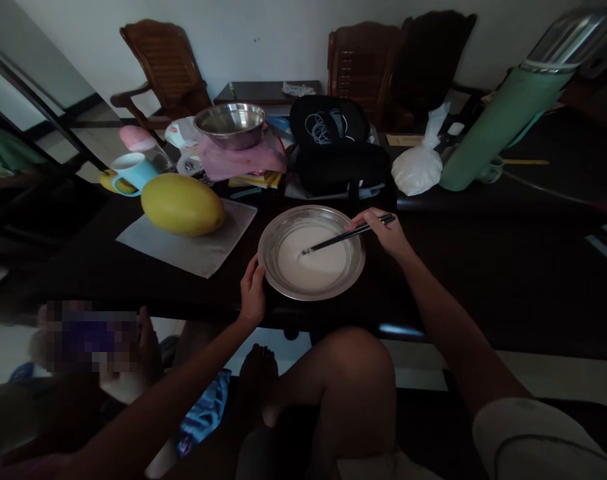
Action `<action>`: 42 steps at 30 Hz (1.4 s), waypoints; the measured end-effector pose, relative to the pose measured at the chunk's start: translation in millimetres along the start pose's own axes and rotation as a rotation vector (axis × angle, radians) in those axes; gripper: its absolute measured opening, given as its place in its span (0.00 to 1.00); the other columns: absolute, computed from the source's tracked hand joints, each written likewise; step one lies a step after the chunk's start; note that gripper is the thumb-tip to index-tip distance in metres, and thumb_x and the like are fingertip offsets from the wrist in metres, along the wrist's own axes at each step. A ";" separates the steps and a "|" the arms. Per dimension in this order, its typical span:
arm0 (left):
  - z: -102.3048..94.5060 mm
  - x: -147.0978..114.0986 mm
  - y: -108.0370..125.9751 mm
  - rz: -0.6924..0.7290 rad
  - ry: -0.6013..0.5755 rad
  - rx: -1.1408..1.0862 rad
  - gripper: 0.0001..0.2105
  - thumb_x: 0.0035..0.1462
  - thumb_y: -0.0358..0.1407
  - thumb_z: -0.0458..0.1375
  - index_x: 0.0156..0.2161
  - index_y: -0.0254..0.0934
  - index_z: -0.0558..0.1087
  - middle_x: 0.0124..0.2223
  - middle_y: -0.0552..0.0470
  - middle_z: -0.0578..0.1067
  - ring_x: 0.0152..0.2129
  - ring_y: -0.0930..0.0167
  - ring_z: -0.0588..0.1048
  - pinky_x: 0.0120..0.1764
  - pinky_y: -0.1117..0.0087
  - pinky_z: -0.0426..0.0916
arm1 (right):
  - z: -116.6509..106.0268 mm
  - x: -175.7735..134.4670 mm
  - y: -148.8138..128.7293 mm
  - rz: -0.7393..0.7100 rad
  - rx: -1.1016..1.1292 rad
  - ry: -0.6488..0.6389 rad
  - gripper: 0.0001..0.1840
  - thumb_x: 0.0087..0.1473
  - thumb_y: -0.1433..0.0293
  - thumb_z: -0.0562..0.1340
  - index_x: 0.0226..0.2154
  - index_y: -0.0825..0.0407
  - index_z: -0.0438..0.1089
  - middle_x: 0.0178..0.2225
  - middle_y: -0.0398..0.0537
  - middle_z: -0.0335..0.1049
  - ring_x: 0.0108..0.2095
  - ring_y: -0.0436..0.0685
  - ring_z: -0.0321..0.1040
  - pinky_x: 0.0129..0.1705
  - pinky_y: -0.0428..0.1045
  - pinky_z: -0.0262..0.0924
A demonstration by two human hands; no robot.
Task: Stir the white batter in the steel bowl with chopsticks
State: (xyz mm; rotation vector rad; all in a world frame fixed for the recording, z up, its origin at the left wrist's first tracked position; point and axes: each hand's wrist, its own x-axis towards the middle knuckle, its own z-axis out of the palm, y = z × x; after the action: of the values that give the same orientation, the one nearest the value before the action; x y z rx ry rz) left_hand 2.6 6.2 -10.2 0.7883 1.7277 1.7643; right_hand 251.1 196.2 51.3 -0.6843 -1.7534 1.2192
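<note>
A wide metal bowl [272, 277] stands near the front edge of the dark table, with a white liquid [311, 267] in it. My left hand [252, 290] grips the bowl's rim at the left side. In my right hand [383, 230], above the bowl's right rim, is a pair of dark chopsticks [341, 237]. Their tips dip into the white liquid near its middle, and the fingers are closed around the upper ends.
Left of the bowl, a large yellow melon [181, 205] lies on a pale sheet [193, 257], near a light blue mug [133, 175]. Behind are a second metal bowl [231, 127], a black case [338, 163], a tied bag of white powder [417, 168] and a green thermos [506, 127]. Another person sits at left.
</note>
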 end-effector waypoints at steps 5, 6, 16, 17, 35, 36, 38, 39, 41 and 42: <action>0.0 -0.1 -1.1 -0.011 -0.005 -0.027 0.26 0.54 0.48 0.58 0.53 0.33 0.73 0.55 0.42 0.75 0.56 0.59 0.69 0.60 0.60 0.59 | -3.5 1.3 2.0 -0.015 0.066 0.144 0.22 0.56 0.49 0.59 0.27 0.50 0.73 0.21 0.44 0.76 0.23 0.53 0.73 0.31 0.49 0.68; -0.1 -0.1 -1.5 -0.016 -0.002 -0.031 0.26 0.54 0.48 0.58 0.53 0.33 0.73 0.55 0.42 0.75 0.56 0.59 0.69 0.60 0.60 0.59 | -3.1 1.1 2.7 -0.011 0.077 0.132 0.23 0.57 0.49 0.59 0.27 0.50 0.73 0.20 0.43 0.75 0.23 0.53 0.73 0.30 0.49 0.68; -0.1 -0.4 0.5 0.003 0.008 0.005 0.24 0.55 0.46 0.58 0.52 0.33 0.74 0.55 0.42 0.75 0.56 0.58 0.70 0.60 0.59 0.60 | -4.1 1.9 0.4 -0.005 0.060 0.143 0.23 0.56 0.48 0.60 0.27 0.50 0.72 0.22 0.44 0.76 0.24 0.54 0.74 0.31 0.50 0.68; -0.1 -0.4 0.5 0.003 0.008 0.007 0.24 0.55 0.46 0.58 0.52 0.33 0.74 0.55 0.42 0.75 0.56 0.58 0.69 0.60 0.59 0.59 | -4.3 2.0 1.9 -0.002 0.078 0.153 0.24 0.56 0.48 0.59 0.26 0.50 0.72 0.20 0.44 0.75 0.22 0.53 0.73 0.30 0.50 0.68; -0.4 0.5 -2.2 -0.006 0.005 -0.005 0.25 0.55 0.48 0.58 0.53 0.34 0.73 0.55 0.42 0.75 0.57 0.59 0.69 0.60 0.60 0.59 | 2.2 -1.0 0.4 0.007 0.030 -0.038 0.22 0.56 0.48 0.60 0.30 0.49 0.75 0.26 0.45 0.79 0.30 0.55 0.76 0.38 0.51 0.70; -0.3 0.6 -2.3 -0.008 0.006 -0.012 0.25 0.54 0.48 0.58 0.53 0.34 0.73 0.55 0.42 0.74 0.57 0.59 0.69 0.61 0.60 0.59 | 1.5 -0.6 -0.2 0.005 0.022 -0.022 0.22 0.55 0.49 0.60 0.31 0.49 0.75 0.27 0.45 0.79 0.32 0.55 0.77 0.39 0.52 0.70; -0.3 0.6 -2.4 -0.011 0.005 -0.017 0.26 0.54 0.48 0.58 0.53 0.33 0.73 0.56 0.42 0.74 0.57 0.58 0.69 0.61 0.59 0.58 | -2.5 1.2 0.4 0.002 0.033 0.057 0.22 0.55 0.49 0.60 0.29 0.50 0.74 0.26 0.45 0.78 0.30 0.54 0.76 0.37 0.51 0.70; -0.3 0.6 -2.4 -0.010 0.006 -0.017 0.26 0.54 0.48 0.58 0.52 0.33 0.73 0.55 0.41 0.74 0.56 0.58 0.69 0.61 0.59 0.58 | -4.7 2.2 1.5 0.001 0.051 0.097 0.22 0.56 0.49 0.60 0.28 0.50 0.73 0.24 0.44 0.77 0.27 0.53 0.75 0.34 0.50 0.69; -0.4 0.6 -2.6 -0.006 0.003 -0.014 0.26 0.54 0.48 0.58 0.52 0.33 0.73 0.55 0.41 0.75 0.56 0.58 0.69 0.60 0.59 0.59 | -7.1 3.4 4.0 -0.003 0.094 0.132 0.23 0.57 0.49 0.58 0.26 0.50 0.72 0.20 0.43 0.75 0.23 0.52 0.73 0.30 0.49 0.67; -0.4 0.6 -2.9 -0.006 0.001 -0.015 0.26 0.54 0.48 0.58 0.53 0.33 0.73 0.55 0.41 0.75 0.56 0.58 0.69 0.60 0.59 0.59 | -6.7 3.3 4.8 -0.004 0.105 0.120 0.23 0.58 0.49 0.58 0.26 0.50 0.72 0.20 0.43 0.74 0.22 0.52 0.72 0.29 0.48 0.67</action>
State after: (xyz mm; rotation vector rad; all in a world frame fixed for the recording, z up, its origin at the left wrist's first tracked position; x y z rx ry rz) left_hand 1.9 6.4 -13.2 0.7748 1.7135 1.7724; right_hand 255.3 203.7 48.9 -0.6781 -1.5800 1.2330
